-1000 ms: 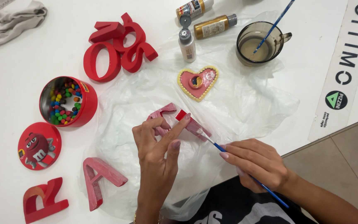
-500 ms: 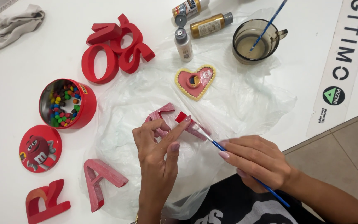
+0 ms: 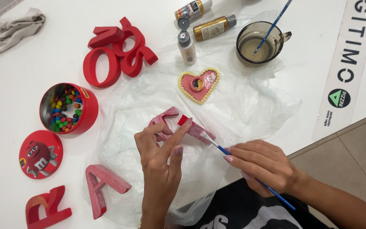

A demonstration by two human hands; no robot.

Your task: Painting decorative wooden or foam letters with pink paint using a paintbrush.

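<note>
My left hand (image 3: 159,159) pins a pink, partly painted wooden letter (image 3: 170,121) down on a clear plastic sheet (image 3: 242,106). My right hand (image 3: 265,165) grips a thin blue paintbrush (image 3: 219,148) like a pen. The brush's red-loaded tip (image 3: 184,120) touches the letter's upper edge, just above my left fingers. A heart-shaped palette (image 3: 199,85) with red paint lies on the sheet beyond the letter.
An open red tin of coloured candies (image 3: 68,108) and its lid (image 3: 40,154) lie at the left. Finished red letters (image 3: 117,53) are stacked behind; two more letters (image 3: 100,188) sit at the near left. Paint bottles (image 3: 212,27), a water cup holding a brush (image 3: 261,42) and a grey cloth (image 3: 13,29) stand at the back.
The view has shifted slightly. The brush tip stays on the letter's upper edge with only small strokes; my left hand keeps the same hold.
</note>
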